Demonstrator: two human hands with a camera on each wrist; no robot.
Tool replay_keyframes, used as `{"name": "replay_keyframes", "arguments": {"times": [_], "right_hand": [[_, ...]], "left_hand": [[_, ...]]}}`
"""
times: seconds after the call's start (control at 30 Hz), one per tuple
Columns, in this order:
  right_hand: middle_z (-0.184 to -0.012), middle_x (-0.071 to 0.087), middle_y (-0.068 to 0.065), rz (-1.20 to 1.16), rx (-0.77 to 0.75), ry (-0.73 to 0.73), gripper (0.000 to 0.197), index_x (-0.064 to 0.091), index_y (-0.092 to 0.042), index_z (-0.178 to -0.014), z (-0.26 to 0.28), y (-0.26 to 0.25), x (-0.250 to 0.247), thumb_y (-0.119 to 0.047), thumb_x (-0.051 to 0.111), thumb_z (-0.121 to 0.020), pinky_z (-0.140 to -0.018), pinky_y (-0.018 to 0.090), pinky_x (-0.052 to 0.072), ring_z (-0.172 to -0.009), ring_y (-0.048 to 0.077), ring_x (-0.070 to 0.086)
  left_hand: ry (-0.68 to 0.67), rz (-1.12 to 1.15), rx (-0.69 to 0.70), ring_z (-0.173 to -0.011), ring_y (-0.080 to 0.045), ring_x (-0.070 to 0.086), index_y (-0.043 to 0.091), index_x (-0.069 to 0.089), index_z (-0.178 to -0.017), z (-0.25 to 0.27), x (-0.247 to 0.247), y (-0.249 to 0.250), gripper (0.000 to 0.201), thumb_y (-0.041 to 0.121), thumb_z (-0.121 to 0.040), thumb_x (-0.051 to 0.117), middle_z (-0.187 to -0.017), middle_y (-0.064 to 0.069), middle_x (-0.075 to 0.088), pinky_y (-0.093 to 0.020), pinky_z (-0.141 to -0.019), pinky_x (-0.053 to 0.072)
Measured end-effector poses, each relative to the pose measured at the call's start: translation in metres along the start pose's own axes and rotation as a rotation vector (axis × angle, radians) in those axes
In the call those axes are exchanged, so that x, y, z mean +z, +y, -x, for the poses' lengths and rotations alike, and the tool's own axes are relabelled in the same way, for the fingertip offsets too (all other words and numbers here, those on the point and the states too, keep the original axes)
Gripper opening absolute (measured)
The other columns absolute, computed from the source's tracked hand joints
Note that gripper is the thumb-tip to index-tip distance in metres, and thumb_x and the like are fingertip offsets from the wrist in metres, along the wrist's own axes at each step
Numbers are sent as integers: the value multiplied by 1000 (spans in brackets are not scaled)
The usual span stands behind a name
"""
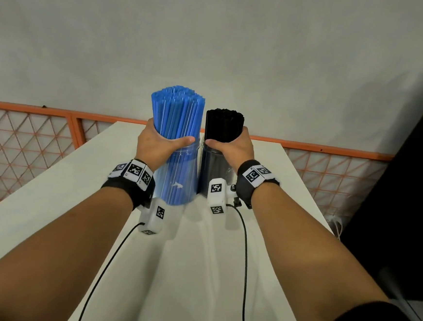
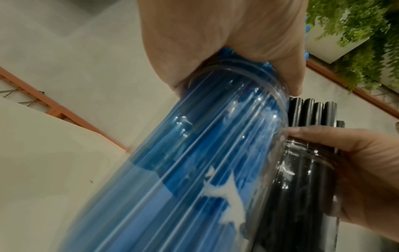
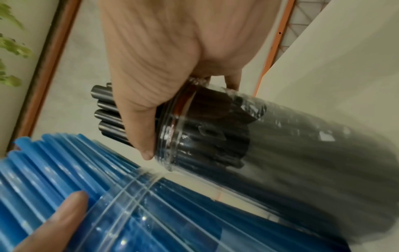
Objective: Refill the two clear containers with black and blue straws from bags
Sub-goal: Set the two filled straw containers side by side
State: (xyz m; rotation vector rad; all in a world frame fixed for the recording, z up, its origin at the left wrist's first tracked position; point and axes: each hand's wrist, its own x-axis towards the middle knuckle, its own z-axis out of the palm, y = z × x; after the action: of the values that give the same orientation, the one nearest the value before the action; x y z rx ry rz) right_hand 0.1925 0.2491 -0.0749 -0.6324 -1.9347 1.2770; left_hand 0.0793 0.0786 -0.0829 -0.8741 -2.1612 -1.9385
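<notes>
Your left hand [image 1: 156,143] grips the blue plastic straws [image 1: 177,112] and your right hand [image 1: 234,147] grips the black plastic straws [image 1: 223,124], each bundle standing in its clear plastic container [image 1: 178,180] on the white table [image 1: 50,198].

You've got two clear glossy plastic containers [image 1: 179,173] on the matt white table [image 1: 49,211]: smooth blue plastic straws [image 1: 177,114] in one, shiny black plastic straws [image 1: 223,126] beside them. Behind the table, orange-painted metal mesh fence [image 1: 29,141].

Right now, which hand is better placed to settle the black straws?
Right hand: it grips the bundle of black plastic straws at the clear container's mouth; left hand holds the blue ones.
</notes>
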Motion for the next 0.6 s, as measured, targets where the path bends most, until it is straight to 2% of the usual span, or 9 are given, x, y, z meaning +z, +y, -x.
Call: {"name": "replay_keyframes", "arguments": {"times": [0.1,0.23,0.3,0.43,0.6], "right_hand": [[-121,60,-4,-1,-2,-11,87,44,-19,-129,5,-1,-6,-35,90,-58,-92,28,48,-109,14,57],[-121,59,-3,-2,-6,-8,86,43,-18,-130,15,0,-19,-34,90,-59,-92,28,48,-107,13,56],[-120,58,-4,-3,-8,0,86,43,-18,-130,21,1,-26,-34,90,-60,-90,27,47,-105,12,55],[-113,56,-8,7,-11,25,84,43,-19,-129,30,6,-47,-34,89,-60,-88,25,46,-104,11,54],[-111,55,-10,19,0,95,85,43,-20,-129,37,16,-84,-34,90,-60,-87,25,46,-104,11,54]], "left_hand": [[-2,5,-7,-99,-8,67,22,55,-123,4,1,2,87,53,-51,92,-109,8,68,-32,-83,60],[-7,6,-4,-98,-8,66,23,55,-123,13,6,7,89,56,-49,91,-107,9,67,-30,-81,59],[-2,4,0,-96,-4,65,23,55,-122,20,10,10,88,57,-49,91,-106,11,66,-24,-77,57],[-1,1,10,-90,4,62,25,54,-121,32,20,19,83,55,-52,91,-101,17,64,-6,-62,48],[-42,2,22,-89,6,60,26,51,-120,45,40,29,80,52,-56,91,-100,18,61,-4,-60,44]]}}
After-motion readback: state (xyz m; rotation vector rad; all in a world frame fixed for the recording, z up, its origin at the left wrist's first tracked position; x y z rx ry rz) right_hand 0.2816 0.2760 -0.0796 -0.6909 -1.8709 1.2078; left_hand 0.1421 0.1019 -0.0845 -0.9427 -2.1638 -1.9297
